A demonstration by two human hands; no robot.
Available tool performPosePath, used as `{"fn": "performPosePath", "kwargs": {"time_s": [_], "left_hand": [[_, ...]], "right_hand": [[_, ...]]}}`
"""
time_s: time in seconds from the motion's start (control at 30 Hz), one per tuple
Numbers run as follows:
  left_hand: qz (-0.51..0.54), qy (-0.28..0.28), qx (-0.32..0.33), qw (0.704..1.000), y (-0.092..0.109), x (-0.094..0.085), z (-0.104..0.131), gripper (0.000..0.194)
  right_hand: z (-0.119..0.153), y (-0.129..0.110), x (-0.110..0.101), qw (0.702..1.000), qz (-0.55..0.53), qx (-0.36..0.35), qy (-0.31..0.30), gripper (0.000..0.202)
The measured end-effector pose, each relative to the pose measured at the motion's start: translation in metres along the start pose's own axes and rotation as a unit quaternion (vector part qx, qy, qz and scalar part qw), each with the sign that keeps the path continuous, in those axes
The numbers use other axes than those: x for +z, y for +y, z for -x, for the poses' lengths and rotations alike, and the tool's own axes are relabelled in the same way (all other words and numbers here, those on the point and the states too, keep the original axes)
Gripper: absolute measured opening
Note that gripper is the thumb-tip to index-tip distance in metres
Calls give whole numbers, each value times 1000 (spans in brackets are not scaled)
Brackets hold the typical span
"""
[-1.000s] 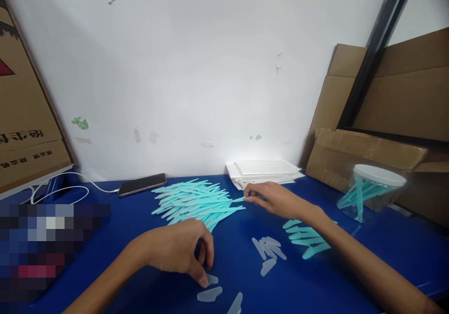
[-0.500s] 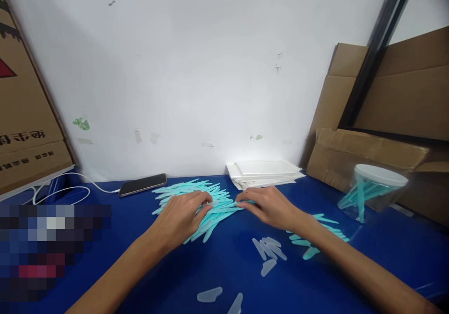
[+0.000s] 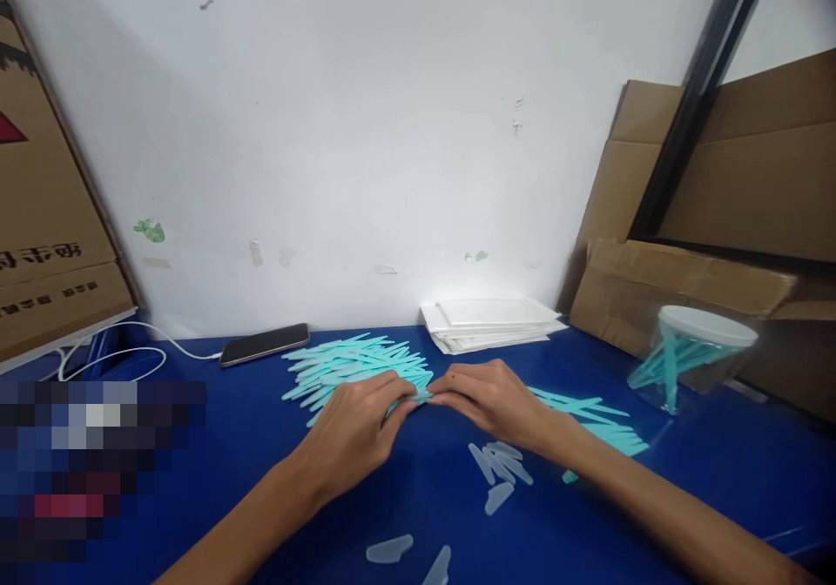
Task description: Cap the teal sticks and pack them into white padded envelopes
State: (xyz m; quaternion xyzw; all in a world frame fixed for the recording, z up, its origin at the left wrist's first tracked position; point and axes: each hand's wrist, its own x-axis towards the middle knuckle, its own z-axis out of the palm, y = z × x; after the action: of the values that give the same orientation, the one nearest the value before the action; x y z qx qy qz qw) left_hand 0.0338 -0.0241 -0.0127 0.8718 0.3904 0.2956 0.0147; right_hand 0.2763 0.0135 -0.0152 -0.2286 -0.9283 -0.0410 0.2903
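Note:
My left hand [image 3: 361,418] is closed in a pinch on a small translucent blade cap, mostly hidden by the fingers. Opposite it, my right hand [image 3: 493,400] pinches a slim turquoise eyebrow razor [image 3: 423,396], and the fingertips of both hands almost meet there. Behind and left of them lies a pile of turquoise eyebrow razors [image 3: 353,363], on the blue tabletop [image 3: 274,515]. A smaller group of razors [image 3: 610,437] is partly covered by my right forearm. Several loose clear caps [image 3: 500,463] lie below my right hand, with two more caps [image 3: 390,549] nearer me.
A phone [image 3: 265,345] on a white cable rests by the wall. White flat packets [image 3: 493,319] are stacked at the back. On the right stands a clear tub with a white lid [image 3: 709,326], holding razors. Cardboard boxes [image 3: 679,280] flank the table. A blurred patch covers the left front.
My hands have come together, the left moving right and slightly down, so the cap and razor now meet between the fingertips. More of the right-hand razor group shows behind my right hand.

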Motion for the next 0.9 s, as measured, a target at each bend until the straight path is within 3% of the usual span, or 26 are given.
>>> {"fn": "performPosePath", "kwargs": {"time_s": [0.13,0.33,0.5,0.6,0.67,0.73,0.9], "left_hand": [[-4,17,7,1000,4,5,1,18],[-86,24,-20,996,-4,3,-5,18],[-154,42,-69,985,-21,-7,-7,19],[-176,40,-87,980,-28,-10,-7,22],[-180,26,-94,979,-31,-10,-7,23],[-179,9,-100,979,-32,-9,-7,25],[-165,-12,-149,975,-35,-8,-7,30]], "right_hand": [[0,-2,1,1000,-21,-2,7,25],[-4,4,-12,997,35,66,-31,28],[-3,32,-36,980,134,140,-37,33],[4,55,-54,967,118,211,-85,34],[12,71,-64,948,49,271,-159,31],[23,87,-72,911,-41,326,-247,34],[46,112,-78,814,-74,431,-381,61]]}}
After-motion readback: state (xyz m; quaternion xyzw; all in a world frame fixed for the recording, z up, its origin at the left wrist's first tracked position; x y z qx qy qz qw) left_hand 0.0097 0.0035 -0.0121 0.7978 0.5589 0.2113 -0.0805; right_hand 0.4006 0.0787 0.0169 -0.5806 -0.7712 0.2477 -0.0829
